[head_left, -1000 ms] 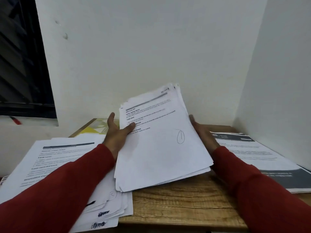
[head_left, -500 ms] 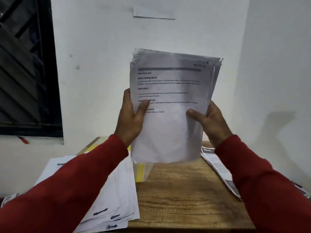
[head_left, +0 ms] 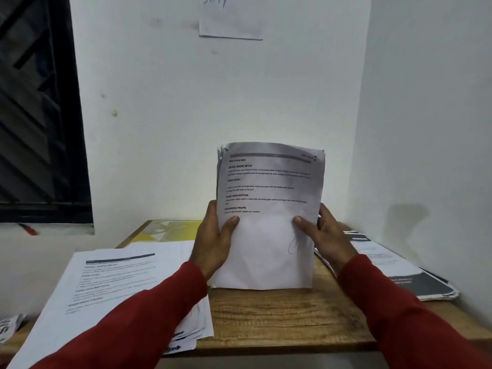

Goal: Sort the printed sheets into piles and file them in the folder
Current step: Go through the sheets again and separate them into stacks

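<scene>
A stack of printed sheets stands upright on its bottom edge on the wooden table, printed side toward me. My left hand grips its left edge, thumb on the front page. My right hand grips the right edge the same way. A spread pile of printed sheets lies flat at the left. Another pile with dark headers lies at the right. A yellow folder lies at the back left, partly under the left pile.
White walls close the table in behind and on the right. A paper note is stuck on the back wall. A dark window fills the left. The left pile overhangs the table's front edge.
The stack was tilted low over the table, then raised upright in the air. Now it has come down, its bottom edge resting on the table. Both hands kept hold.
</scene>
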Motion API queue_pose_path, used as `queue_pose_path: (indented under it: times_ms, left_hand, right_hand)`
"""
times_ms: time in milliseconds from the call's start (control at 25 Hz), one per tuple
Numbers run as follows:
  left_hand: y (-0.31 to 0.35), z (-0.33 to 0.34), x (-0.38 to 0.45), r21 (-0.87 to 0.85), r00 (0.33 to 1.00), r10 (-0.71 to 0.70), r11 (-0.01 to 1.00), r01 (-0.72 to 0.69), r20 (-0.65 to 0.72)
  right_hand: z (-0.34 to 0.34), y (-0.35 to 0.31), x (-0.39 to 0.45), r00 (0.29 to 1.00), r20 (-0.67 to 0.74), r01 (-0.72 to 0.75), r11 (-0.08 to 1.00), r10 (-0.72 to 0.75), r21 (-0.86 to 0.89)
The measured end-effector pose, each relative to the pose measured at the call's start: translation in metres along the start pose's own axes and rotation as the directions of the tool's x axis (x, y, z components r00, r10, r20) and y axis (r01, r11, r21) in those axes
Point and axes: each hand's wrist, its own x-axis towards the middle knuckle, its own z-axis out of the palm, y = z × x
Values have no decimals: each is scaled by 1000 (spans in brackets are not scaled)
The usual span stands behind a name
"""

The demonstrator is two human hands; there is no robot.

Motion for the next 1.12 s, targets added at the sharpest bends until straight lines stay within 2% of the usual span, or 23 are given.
queue_pose_path:
  times_ms: [120, 200, 240, 320, 400, 440, 520, 720, 960, 1040, 1120]
  left_hand:
    - [-1, 6, 12, 23, 986, -163, 986, 162, 43]
    - [-9, 17, 20, 24, 926, -346, 938, 346, 149]
    - [-17, 24, 23, 116, 888, -406, 914, 390, 217]
    - [-32, 40, 21, 429, 794, -489, 843, 325, 360]
    - [-43, 55, 15, 568, 751, -540, 777, 270, 381]
    - [-47, 61, 12, 584, 746, -549, 766, 270, 376]
    - [-47, 65, 10, 618, 774, -526, 752, 229, 353]
    - [-53, 57, 15, 701, 794, -522, 690, 180, 311]
    - [-65, 49, 20, 765, 796, -533, 628, 143, 288]
    - [-63, 47, 19, 782, 799, -520, 614, 103, 303]
    - [-61, 38, 18, 788, 818, -475, 614, 44, 325]
  right_hand:
    - [-11, 9, 3, 993, -108, -62, 995, 53, -79]
    - [-25, 16, 7, 983, -150, -134, 973, 106, -187]
    - [-34, 22, 9, 980, -148, -173, 944, 135, -282]
    - [-51, 37, 14, 968, -111, -250, 794, 227, -554]
    - [-60, 47, 13, 917, -158, -360, 591, 365, -722]
    - [-63, 52, 13, 901, -181, -388, 548, 393, -741]
    - [-63, 55, 17, 903, -198, -388, 528, 381, -755]
    - [-45, 54, 24, 919, -159, -297, 368, 361, -881]
    - [-31, 67, 22, 865, -196, -290, 141, 462, -947]
    - [-30, 62, 20, 874, -188, -282, 153, 448, -947]
    - [-30, 57, 20, 916, -175, -261, 204, 360, -944]
